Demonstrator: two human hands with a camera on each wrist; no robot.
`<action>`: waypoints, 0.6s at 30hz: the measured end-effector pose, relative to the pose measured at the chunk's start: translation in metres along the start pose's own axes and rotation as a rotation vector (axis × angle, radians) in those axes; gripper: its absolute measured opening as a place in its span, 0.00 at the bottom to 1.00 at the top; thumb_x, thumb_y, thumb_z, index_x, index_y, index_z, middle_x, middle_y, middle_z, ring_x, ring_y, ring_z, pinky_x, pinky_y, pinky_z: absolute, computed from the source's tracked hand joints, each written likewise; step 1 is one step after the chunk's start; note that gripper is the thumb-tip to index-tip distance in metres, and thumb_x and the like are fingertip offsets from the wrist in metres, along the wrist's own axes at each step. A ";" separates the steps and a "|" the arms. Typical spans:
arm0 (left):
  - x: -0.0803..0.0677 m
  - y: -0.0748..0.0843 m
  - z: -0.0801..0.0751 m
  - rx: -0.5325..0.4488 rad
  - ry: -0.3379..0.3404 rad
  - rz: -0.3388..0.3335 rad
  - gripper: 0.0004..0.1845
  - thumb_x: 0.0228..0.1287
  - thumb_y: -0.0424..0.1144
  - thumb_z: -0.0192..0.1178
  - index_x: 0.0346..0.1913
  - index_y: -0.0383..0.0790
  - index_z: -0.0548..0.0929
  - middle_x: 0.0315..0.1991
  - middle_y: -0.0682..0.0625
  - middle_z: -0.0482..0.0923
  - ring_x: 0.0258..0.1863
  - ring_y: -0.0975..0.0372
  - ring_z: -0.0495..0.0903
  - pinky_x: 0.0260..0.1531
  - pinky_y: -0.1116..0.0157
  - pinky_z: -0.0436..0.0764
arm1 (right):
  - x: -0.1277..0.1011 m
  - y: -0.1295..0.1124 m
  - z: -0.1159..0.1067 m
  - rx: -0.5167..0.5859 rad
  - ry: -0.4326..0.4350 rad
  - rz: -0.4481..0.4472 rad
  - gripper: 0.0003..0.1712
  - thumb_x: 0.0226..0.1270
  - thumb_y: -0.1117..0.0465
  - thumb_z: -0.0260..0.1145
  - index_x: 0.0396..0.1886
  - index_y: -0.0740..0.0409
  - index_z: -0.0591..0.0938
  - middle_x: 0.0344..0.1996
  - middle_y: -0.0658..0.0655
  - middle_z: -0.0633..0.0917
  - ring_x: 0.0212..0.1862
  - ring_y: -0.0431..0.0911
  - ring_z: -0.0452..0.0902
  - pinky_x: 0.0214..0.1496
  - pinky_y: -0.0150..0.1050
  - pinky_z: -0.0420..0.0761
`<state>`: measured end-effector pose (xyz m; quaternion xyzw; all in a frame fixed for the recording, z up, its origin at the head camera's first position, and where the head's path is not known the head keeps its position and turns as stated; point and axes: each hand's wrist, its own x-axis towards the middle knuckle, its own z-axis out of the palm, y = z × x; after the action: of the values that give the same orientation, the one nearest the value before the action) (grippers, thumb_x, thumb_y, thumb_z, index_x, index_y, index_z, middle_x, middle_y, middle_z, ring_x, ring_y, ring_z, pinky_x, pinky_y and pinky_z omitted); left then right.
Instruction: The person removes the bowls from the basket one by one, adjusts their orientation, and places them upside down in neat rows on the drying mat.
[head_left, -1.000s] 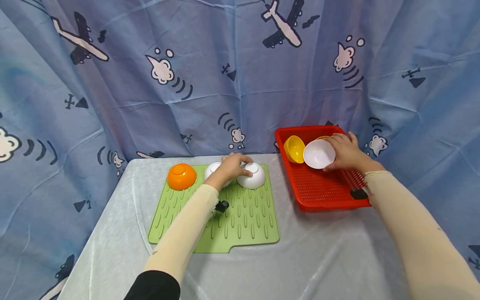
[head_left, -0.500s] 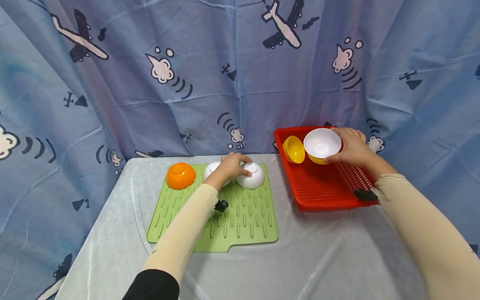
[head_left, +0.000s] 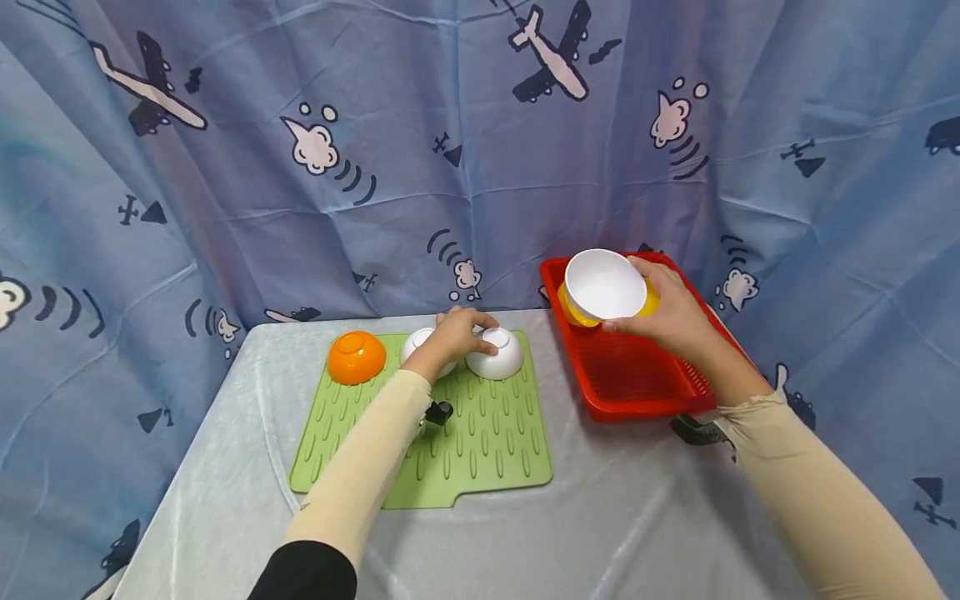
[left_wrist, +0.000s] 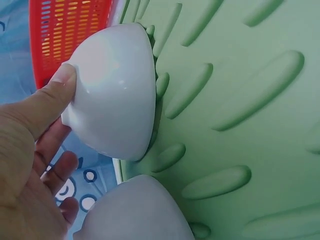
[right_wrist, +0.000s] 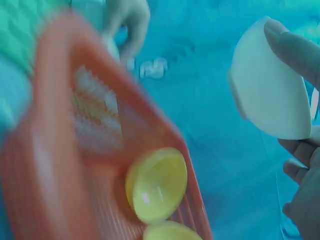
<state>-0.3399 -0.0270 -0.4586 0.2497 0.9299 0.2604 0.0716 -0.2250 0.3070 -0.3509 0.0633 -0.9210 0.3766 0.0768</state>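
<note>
On the near table (head_left: pixel 570 517), nothing but the two sleeved forearms crossing it; cloth bare in front. Next out, green ribbed mat (head_left: pixel 480 442), unchanged over the last second. At its far edge three bowls upside down: orange bowl (head_left: pixel 356 357) far left, middle white bowl (head_left: pixel 416 343) mostly hidden by the wrist, right white bowl (head_left: pixel 497 352). Left hand (head_left: pixel 453 332) has not moved — same spot in all three head frames, thumb and fingers curled over the base of the right white bowl (left_wrist: pixel 112 90), gripping it while it sits on the mat; wrist view shows the thumb pressed on its foot.

The change is on the right. Right hand (head_left: pixel 667 312) a second ago had the lifted white bowl (head_left: pixel 603 286) low inside the red tray (head_left: pixel 637 392); half a second ago raised over the tray's back; now higher and shifted left, above the tray's far-left corner, tilted with its mouth toward the camera. Fingers wrapped round the rim and outer wall, holding it clear of everything (right_wrist: pixel 270 95). Judgement: bowl is out of the tray and travelling toward the mat side, not yet over it.

Left in the tray: two yellow bowls (right_wrist: pixel 156 184), partly hidden behind the lifted one in the head view. Far back, blue airplane-print curtain (head_left: pixel 225 167).
</note>
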 end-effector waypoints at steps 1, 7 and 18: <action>0.000 -0.001 0.001 0.001 0.002 0.000 0.29 0.55 0.52 0.77 0.61 0.53 0.85 0.59 0.58 0.84 0.64 0.55 0.70 0.65 0.51 0.59 | -0.006 -0.005 0.006 0.029 -0.008 0.009 0.66 0.46 0.47 0.86 0.82 0.50 0.60 0.76 0.63 0.64 0.74 0.61 0.54 0.71 0.70 0.59; 0.002 -0.002 0.004 0.009 0.025 0.002 0.29 0.53 0.52 0.77 0.60 0.52 0.86 0.59 0.58 0.84 0.67 0.53 0.69 0.63 0.50 0.58 | -0.033 -0.023 0.044 0.108 -0.030 -0.012 0.65 0.46 0.47 0.86 0.81 0.51 0.60 0.76 0.61 0.65 0.75 0.60 0.57 0.73 0.71 0.57; -0.004 0.005 0.007 0.063 0.074 -0.009 0.23 0.57 0.47 0.76 0.58 0.54 0.87 0.56 0.56 0.85 0.53 0.56 0.71 0.55 0.51 0.62 | -0.059 -0.034 0.106 0.189 -0.046 -0.127 0.63 0.38 0.53 0.89 0.76 0.54 0.67 0.69 0.60 0.71 0.69 0.57 0.65 0.71 0.64 0.64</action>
<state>-0.3323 -0.0220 -0.4616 0.2378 0.9408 0.2397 0.0302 -0.1708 0.2120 -0.4130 0.1371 -0.8770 0.4547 0.0729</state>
